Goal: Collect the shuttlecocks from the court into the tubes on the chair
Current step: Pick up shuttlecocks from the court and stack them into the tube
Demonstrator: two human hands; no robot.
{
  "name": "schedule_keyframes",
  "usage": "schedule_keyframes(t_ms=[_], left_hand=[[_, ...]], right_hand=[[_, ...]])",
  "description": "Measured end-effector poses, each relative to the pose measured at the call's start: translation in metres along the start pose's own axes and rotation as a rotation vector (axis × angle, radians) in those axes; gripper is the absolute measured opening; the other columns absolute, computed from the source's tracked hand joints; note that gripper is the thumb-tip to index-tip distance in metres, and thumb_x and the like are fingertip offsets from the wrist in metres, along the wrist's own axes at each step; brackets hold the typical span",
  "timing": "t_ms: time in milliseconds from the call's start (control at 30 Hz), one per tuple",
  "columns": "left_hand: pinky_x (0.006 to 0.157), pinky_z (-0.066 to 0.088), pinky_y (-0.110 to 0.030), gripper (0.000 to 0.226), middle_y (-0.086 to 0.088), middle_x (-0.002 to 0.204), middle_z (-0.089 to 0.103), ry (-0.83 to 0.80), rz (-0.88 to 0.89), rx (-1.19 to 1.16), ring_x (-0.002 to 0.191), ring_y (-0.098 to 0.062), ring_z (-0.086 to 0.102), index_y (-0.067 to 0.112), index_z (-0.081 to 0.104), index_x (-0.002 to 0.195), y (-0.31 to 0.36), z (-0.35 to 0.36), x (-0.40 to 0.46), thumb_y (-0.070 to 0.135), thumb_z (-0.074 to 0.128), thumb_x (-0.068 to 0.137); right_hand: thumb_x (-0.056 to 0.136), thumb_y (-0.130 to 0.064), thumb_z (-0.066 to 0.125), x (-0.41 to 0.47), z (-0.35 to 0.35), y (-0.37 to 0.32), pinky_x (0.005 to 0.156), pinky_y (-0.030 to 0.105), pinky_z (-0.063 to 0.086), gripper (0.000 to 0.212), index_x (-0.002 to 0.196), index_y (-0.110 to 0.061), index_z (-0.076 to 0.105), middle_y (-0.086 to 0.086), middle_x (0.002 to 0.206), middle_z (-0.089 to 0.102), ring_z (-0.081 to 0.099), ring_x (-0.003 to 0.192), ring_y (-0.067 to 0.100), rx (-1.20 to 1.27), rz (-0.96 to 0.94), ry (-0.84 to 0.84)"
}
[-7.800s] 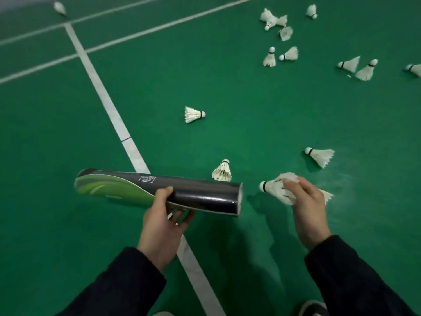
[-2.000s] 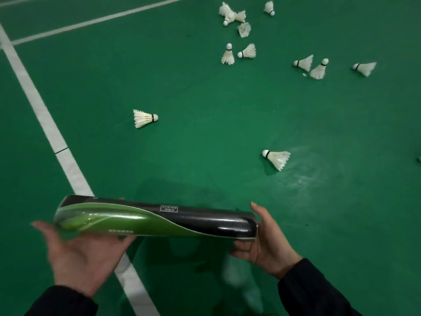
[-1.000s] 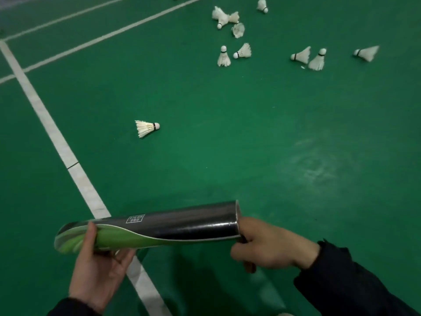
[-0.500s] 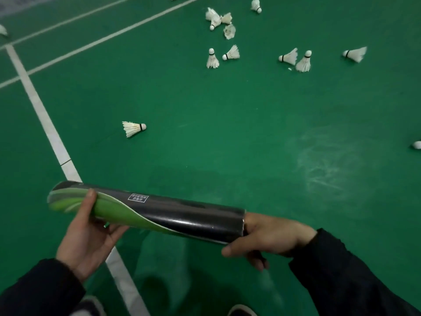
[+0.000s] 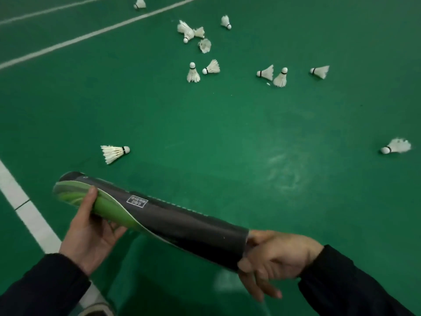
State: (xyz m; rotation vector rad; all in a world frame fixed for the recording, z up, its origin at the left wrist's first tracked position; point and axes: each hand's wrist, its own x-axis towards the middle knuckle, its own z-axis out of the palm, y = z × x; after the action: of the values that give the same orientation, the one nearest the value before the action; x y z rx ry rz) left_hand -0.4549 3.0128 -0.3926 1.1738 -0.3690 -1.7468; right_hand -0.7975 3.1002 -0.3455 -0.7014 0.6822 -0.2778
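A long black and green shuttlecock tube (image 5: 159, 215) slants from upper left to lower right in front of me. My left hand (image 5: 91, 231) grips its closed green end, thumb on top and fingers underneath. At the tube's open end, my right hand (image 5: 273, 258) has its thumb and forefinger curled on the rim while the other fingers point down. The inside of the tube is hidden. The nearest shuttlecock (image 5: 115, 153) lies on the green floor beyond the tube. Another shuttlecock (image 5: 396, 147) lies far right.
Several more shuttlecocks lie farther off: a pair (image 5: 201, 70), three (image 5: 280, 76) to their right, and a cluster (image 5: 193, 34) behind. A white court line (image 5: 27, 213) runs under my left hand. The toe of a shoe (image 5: 98, 310) shows at the bottom.
The tube's right end has dropped, so it slants more steeply. My right hand stays at the open end. A shuttlecock has come further into view at the far right.
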Motion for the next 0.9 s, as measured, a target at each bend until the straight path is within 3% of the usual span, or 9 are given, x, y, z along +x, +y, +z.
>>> schedule_keyframes(t_ms=[100, 200, 300, 367, 500, 633, 700, 800, 900], left_hand=[[0.066, 0.064, -0.037, 0.033, 0.000, 0.096, 0.073, 0.082, -0.105, -0.080, 0.079, -0.014, 0.074, 0.025, 0.063, 0.108, 0.008, -0.030, 0.015, 0.054, 0.064, 0.092], [0.065, 0.062, -0.033, 0.032, 0.000, 0.082, 0.071, 0.141, -0.144, -0.148, 0.071, -0.014, 0.071, 0.025, 0.063, 0.099, 0.025, -0.062, 0.022, 0.056, 0.062, 0.092], [0.069, 0.063, -0.036, 0.033, -0.002, 0.085, 0.074, 0.220, -0.114, -0.240, 0.077, -0.016, 0.073, 0.023, 0.065, 0.101, 0.058, -0.104, 0.023, 0.054, 0.066, 0.088], [0.083, 0.060, -0.042, 0.050, -0.007, 0.105, 0.078, 0.310, -0.087, -0.306, 0.101, -0.022, 0.072, 0.020, 0.067, 0.119, 0.079, -0.131, 0.028, 0.056, 0.071, 0.085], [0.089, 0.054, -0.039, 0.075, -0.009, 0.127, 0.072, 0.467, 0.013, -0.376, 0.117, -0.023, 0.067, 0.018, 0.059, 0.138, 0.116, -0.175, 0.037, 0.063, 0.073, 0.080], [0.086, 0.056, -0.038, 0.074, -0.004, 0.129, 0.070, 0.584, 0.092, -0.493, 0.111, -0.020, 0.070, 0.023, 0.057, 0.139, 0.132, -0.204, 0.031, 0.065, 0.074, 0.080], [0.083, 0.056, -0.036, 0.077, -0.001, 0.124, 0.072, 0.586, 0.123, -0.519, 0.104, -0.017, 0.071, 0.024, 0.060, 0.136, 0.132, -0.214, 0.019, 0.067, 0.077, 0.074], [0.071, 0.063, -0.034, 0.081, -0.002, 0.090, 0.077, 0.610, 0.163, -0.487, 0.062, -0.014, 0.069, 0.024, 0.066, 0.104, 0.122, -0.232, -0.005, 0.069, 0.088, 0.040], [0.067, 0.062, -0.040, 0.052, -0.003, 0.063, 0.070, 0.686, 0.175, -0.544, 0.039, -0.014, 0.058, 0.020, 0.060, 0.091, 0.113, -0.236, -0.026, 0.065, 0.073, 0.069]], right_hand=[[0.087, -0.030, 0.075, 0.028, 0.009, -0.014, 0.054, 0.023, 0.059, 0.109, 0.129, 0.038, 0.000, 0.016, 0.089, 0.077, 0.076, 0.068, 0.018, 0.160, -0.031, -0.216], [0.089, -0.031, 0.073, 0.070, 0.026, -0.039, 0.062, 0.024, 0.060, 0.107, 0.134, 0.034, 0.001, 0.012, 0.096, 0.078, 0.077, 0.079, 0.018, 0.209, -0.034, -0.232], [0.094, -0.031, 0.068, 0.122, 0.048, -0.075, 0.058, 0.030, 0.061, 0.082, 0.150, 0.010, 0.024, 0.019, 0.110, 0.071, 0.077, 0.075, 0.025, 0.271, -0.031, -0.088], [0.093, -0.032, 0.065, 0.150, 0.056, -0.098, 0.058, 0.032, 0.060, 0.057, 0.141, -0.005, 0.053, 0.019, 0.128, 0.064, 0.072, 0.067, 0.023, 0.244, -0.088, 0.156], [0.098, -0.020, 0.063, 0.198, 0.056, -0.130, 0.064, 0.030, 0.053, 0.015, 0.107, -0.011, 0.070, 0.007, 0.109, 0.077, 0.062, 0.068, 0.018, -0.348, -0.169, 0.768], [0.095, -0.026, 0.067, 0.260, 0.032, -0.147, 0.071, 0.028, 0.053, 0.013, 0.107, -0.026, 0.068, -0.010, 0.104, 0.072, 0.067, 0.070, 0.016, -0.941, -0.202, 0.977], [0.094, -0.035, 0.062, 0.297, 0.018, -0.153, 0.080, 0.033, 0.053, 0.027, 0.121, -0.030, 0.063, -0.016, 0.117, 0.065, 0.067, 0.079, 0.017, -1.343, -0.190, 0.961], [0.093, -0.020, 0.053, 0.360, 0.000, -0.161, 0.073, 0.040, 0.059, 0.036, 0.127, -0.028, 0.060, -0.010, 0.134, 0.061, 0.071, 0.089, 0.023, -1.968, -0.316, 0.670], [0.093, -0.003, 0.046, 0.408, -0.013, -0.165, 0.074, 0.042, 0.060, 0.049, 0.139, -0.019, 0.052, 0.003, 0.148, 0.052, 0.070, 0.097, 0.028, -2.379, -0.267, 0.353]])
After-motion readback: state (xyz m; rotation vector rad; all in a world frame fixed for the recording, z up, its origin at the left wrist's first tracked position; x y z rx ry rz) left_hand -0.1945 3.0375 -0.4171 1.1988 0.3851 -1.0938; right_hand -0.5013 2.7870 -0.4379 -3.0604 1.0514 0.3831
